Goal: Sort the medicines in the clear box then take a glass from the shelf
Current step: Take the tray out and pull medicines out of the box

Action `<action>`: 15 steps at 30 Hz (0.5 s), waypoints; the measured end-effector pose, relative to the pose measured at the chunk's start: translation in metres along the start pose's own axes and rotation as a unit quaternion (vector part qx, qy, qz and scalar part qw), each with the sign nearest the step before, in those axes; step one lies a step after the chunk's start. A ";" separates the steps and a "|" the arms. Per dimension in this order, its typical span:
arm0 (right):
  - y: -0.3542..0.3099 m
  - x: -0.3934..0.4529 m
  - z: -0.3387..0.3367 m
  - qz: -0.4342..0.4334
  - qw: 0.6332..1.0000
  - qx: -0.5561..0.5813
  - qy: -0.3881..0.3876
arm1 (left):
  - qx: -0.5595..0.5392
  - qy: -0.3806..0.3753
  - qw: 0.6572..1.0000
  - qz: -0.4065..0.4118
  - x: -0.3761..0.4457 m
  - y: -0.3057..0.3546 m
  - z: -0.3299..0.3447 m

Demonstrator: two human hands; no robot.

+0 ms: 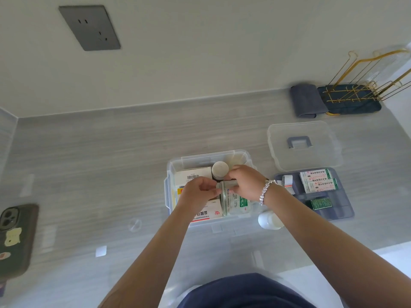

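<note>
A clear plastic box (172, 165) stands on the grey counter and holds several medicine cartons and a round white-capped bottle (220, 169). Both hands hover over its middle. My left hand (198, 192) and my right hand (245, 183) together pinch a pale green-and-white medicine carton (234, 202) by its top end. A white carton with a barcode (193, 174) lies at the back left of the box, and a red-and-white carton (209, 213) lies at the front. No glass shows in the view.
The box's clear lid (302, 145) with a grey handle lies to the right. A grey insert tray (322, 194) with small cartons sits in front of it. A white bottle (270, 220) lies beside the box. A phone (16, 238) lies far left; a gold wire rack (360, 85) and folded cloth (305, 100) stand at the back right.
</note>
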State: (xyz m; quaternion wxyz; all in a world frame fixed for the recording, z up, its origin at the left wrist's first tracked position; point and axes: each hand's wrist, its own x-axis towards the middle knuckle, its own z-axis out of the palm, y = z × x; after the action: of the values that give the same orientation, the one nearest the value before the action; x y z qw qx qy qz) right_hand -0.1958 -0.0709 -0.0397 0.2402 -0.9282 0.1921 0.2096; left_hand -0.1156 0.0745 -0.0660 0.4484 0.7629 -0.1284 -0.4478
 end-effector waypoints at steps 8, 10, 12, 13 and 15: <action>0.012 -0.014 0.001 -0.035 0.999 0.014 0.038 | -0.017 -0.062 0.998 0.005 -0.002 0.000 -0.002; 0.012 -0.016 0.002 -0.028 0.999 0.019 0.032 | -0.007 -0.085 0.996 0.001 -0.001 0.003 -0.004; 0.011 -0.018 0.003 -0.020 0.999 0.017 0.038 | -0.005 -0.091 0.996 -0.002 0.001 0.004 -0.004; 0.010 -0.019 0.003 -0.019 0.999 0.024 0.044 | -0.010 -0.091 0.996 -0.002 0.001 0.004 -0.004; 0.009 -0.020 0.002 -0.016 0.997 0.052 0.056 | -0.032 -0.097 0.995 0.002 0.002 0.005 -0.003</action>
State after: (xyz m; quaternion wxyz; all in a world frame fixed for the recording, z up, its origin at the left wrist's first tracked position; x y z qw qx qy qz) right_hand -0.2171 -0.0718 -0.0348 0.2805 -0.9275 0.2013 0.1433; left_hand -0.1116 0.0723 -0.0624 0.4589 0.7006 -0.1581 -0.5230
